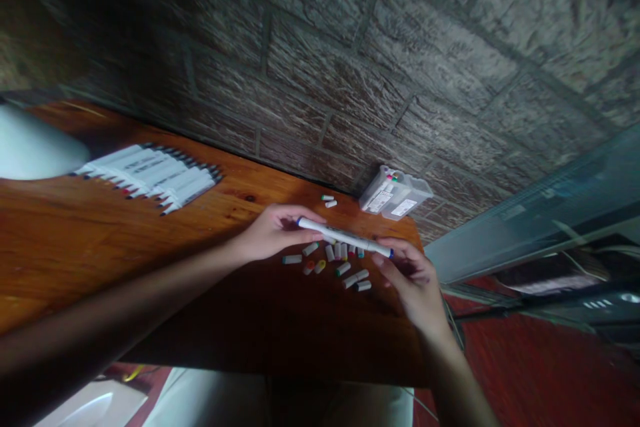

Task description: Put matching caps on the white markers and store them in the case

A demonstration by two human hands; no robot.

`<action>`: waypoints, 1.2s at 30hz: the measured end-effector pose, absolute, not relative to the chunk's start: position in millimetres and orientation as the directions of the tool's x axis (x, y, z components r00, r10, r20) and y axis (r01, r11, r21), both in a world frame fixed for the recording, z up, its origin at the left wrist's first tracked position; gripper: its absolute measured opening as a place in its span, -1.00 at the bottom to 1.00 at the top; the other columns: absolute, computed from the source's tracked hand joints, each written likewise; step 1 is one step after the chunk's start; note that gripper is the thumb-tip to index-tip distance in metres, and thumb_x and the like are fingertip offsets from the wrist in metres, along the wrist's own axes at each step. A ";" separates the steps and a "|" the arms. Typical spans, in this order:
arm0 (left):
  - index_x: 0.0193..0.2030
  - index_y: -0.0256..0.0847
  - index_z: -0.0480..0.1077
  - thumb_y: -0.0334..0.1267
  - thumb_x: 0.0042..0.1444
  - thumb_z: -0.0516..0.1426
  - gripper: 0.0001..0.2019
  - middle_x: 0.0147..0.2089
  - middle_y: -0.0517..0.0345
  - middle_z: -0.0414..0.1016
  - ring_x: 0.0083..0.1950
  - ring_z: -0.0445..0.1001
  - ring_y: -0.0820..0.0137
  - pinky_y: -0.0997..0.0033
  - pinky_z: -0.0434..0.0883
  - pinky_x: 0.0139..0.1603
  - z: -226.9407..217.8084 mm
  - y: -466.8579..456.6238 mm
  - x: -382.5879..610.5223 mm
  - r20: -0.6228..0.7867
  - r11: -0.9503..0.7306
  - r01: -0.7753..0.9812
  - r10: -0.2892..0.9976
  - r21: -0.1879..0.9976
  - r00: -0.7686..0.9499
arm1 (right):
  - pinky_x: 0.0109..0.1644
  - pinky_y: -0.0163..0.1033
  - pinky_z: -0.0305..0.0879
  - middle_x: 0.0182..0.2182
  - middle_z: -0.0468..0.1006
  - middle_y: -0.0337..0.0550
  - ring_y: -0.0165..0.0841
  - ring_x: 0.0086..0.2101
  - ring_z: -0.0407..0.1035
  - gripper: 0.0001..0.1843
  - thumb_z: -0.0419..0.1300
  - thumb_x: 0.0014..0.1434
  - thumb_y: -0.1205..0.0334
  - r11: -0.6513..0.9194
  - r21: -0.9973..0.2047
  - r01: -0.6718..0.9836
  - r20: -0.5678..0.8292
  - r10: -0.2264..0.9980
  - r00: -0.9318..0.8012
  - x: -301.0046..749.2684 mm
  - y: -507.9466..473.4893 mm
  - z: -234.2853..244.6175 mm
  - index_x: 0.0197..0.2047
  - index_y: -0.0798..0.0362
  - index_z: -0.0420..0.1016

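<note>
White marker (345, 237) with blue ends, held between the two hands, lifted over the worktop (100, 240). Left hand (275, 230): closed on the marker's left end, thumb on the near side, fingers partly hidden behind it; blue tip just past the grip. Right hand (407, 273): fingers and thumb closed around the marker's right end, other blue end showing between them. Marker spans the gap between the hands, slanting down to the right in view, left end higher in frame. Middle of the barrel untouched. Loose caps (343, 269) scattered on the worktop below the marker, between and just in front of the hands; mostly white with coloured ends, green, orange, yellow, red visible; some partly covered by the marker. Two small caps (327, 198) lie apart from that group, beyond the marker, toward the wall (300, 67). Clear plastic boxes (395, 195) side by side near the worktop's right corner, beyond the right hand, close to the wall, white labels on front, a few coloured bits inside the left one. Row of markers (160, 170) laid side by side at left, well apart from both hands, dark ends toward the wall. Blurred white object (40, 147) at left edge, identity unclear.
</note>
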State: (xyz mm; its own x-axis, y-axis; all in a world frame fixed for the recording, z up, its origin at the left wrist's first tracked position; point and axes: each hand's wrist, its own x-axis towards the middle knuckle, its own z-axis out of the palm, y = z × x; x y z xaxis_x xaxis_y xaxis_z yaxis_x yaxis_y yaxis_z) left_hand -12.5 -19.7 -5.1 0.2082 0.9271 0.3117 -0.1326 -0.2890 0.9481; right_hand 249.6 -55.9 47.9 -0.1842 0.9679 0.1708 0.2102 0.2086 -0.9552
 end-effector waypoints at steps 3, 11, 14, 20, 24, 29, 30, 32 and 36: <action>-0.17 -0.27 0.60 -0.31 -0.07 0.39 -0.73 -0.23 0.09 0.68 -0.26 0.62 0.44 0.51 0.53 -0.18 -5.0 -18.4 -14.9 0.310 -0.280 -0.159 0.927 0.947 0.211 | -0.54 -0.39 0.08 -0.41 0.55 -0.32 -0.55 -0.58 0.17 -0.79 0.37 0.13 0.13 0.212 -0.948 0.238 0.171 0.969 -0.179 252.4 -56.1 45.1 -0.14 -0.10 0.60; -0.10 -0.29 0.58 -0.28 -0.06 0.39 -0.66 -0.19 0.03 0.68 -0.24 0.63 0.37 0.40 0.56 -0.17 -6.3 -18.1 -16.2 0.257 -0.214 -0.190 0.936 0.958 0.241 | -0.42 -0.34 0.19 -0.32 0.61 -0.24 -0.43 -0.43 0.34 -0.82 0.36 0.13 0.15 0.257 -0.931 0.260 0.227 0.964 -0.141 249.5 -57.1 50.5 -0.17 -0.07 0.60; -0.10 -0.31 0.58 -0.25 -0.06 0.39 -0.64 -0.19 0.00 0.68 -0.24 0.63 0.34 0.37 0.56 -0.18 -6.4 -17.6 -17.8 0.241 -0.196 -0.192 0.937 0.962 0.251 | -0.47 -0.35 0.17 -0.26 0.62 -0.20 -0.43 -0.43 0.35 -0.80 0.36 0.12 0.13 0.241 -0.933 0.268 0.211 0.968 -0.135 249.7 -56.4 51.2 -0.16 -0.05 0.59; -0.11 -0.34 0.57 -0.23 -0.06 0.39 -0.64 -0.24 -0.01 0.67 -0.32 0.60 0.38 0.42 0.51 -0.28 -7.1 -19.3 -17.3 0.206 -0.159 -0.189 0.941 0.969 0.268 | -0.50 -0.36 0.14 -0.45 0.52 -0.29 -0.47 -0.53 0.24 -0.78 0.36 0.13 0.10 0.213 -0.941 0.264 0.182 0.974 -0.137 248.3 -59.5 44.3 -0.15 -0.04 0.58; -0.10 -0.34 0.56 -0.18 -0.02 0.36 -0.64 -0.27 0.00 0.66 -0.34 0.57 0.40 0.44 0.47 -0.33 -6.5 -20.1 -14.3 0.203 -0.168 -0.137 0.929 0.976 0.309 | -0.54 -0.38 0.09 -0.58 0.36 -0.38 -0.51 -0.60 0.16 -0.77 0.33 0.16 0.10 0.251 -0.934 0.255 0.235 0.968 -0.090 255.2 -49.8 46.6 -0.12 -0.03 0.57; -0.04 -0.30 0.52 -0.14 0.06 0.31 -0.63 -0.21 0.05 0.63 -0.26 0.55 0.43 0.47 0.46 -0.24 -11.4 -13.2 -18.2 0.237 -0.222 -0.086 0.936 0.971 0.261 | -0.54 -0.37 0.04 -0.44 0.46 -0.28 -0.55 -0.59 0.13 -0.67 0.33 0.13 0.00 0.487 -0.790 0.374 0.585 0.782 0.216 300.3 9.6 94.3 -0.13 0.04 0.57; -0.08 -0.30 0.52 -0.11 0.10 0.28 -0.66 -0.29 0.11 0.60 -0.33 0.51 0.47 0.51 0.42 -0.31 -12.4 -11.2 -20.1 0.240 -0.232 -0.062 0.940 0.971 0.242 | -0.54 -0.36 0.04 -0.45 0.45 -0.27 -0.53 -0.59 0.13 -0.63 0.31 0.12 -0.04 0.492 -0.746 0.449 0.630 0.740 0.236 310.5 24.7 106.3 -0.14 0.06 0.56; -0.23 -0.31 0.51 -0.04 0.18 0.20 -0.69 -0.48 0.24 0.46 -0.50 0.35 0.56 0.57 0.29 -0.48 -13.2 -7.9 -24.2 0.249 -0.252 -0.012 0.948 0.968 0.200 | -0.53 -0.33 0.09 -0.48 0.46 -0.23 -0.49 -0.59 0.17 -0.55 0.26 0.13 -0.10 0.417 -0.644 0.641 0.654 0.736 0.177 326.6 52.4 125.9 -0.14 0.13 0.57; -0.37 -0.29 0.43 0.04 0.24 0.11 -0.60 -0.63 0.37 0.20 -0.59 0.16 0.58 0.58 0.17 -0.54 -12.4 -4.6 -29.1 0.278 -0.285 0.043 0.953 0.958 0.121 | -0.41 -0.29 0.20 -0.52 0.50 -0.16 -0.41 -0.54 0.30 -0.55 0.26 0.09 -0.07 0.313 -0.472 0.824 0.608 0.793 0.047 333.2 88.8 140.2 -0.18 0.18 0.63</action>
State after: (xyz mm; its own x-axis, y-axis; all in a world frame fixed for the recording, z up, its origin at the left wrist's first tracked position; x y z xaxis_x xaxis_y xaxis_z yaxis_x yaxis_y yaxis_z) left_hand -29.1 -4.6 -12.4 0.1212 0.9529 0.2780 0.0433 -0.2849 0.9576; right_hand 333.2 88.8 140.2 0.0471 0.7929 0.6076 0.8244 0.3126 -0.4719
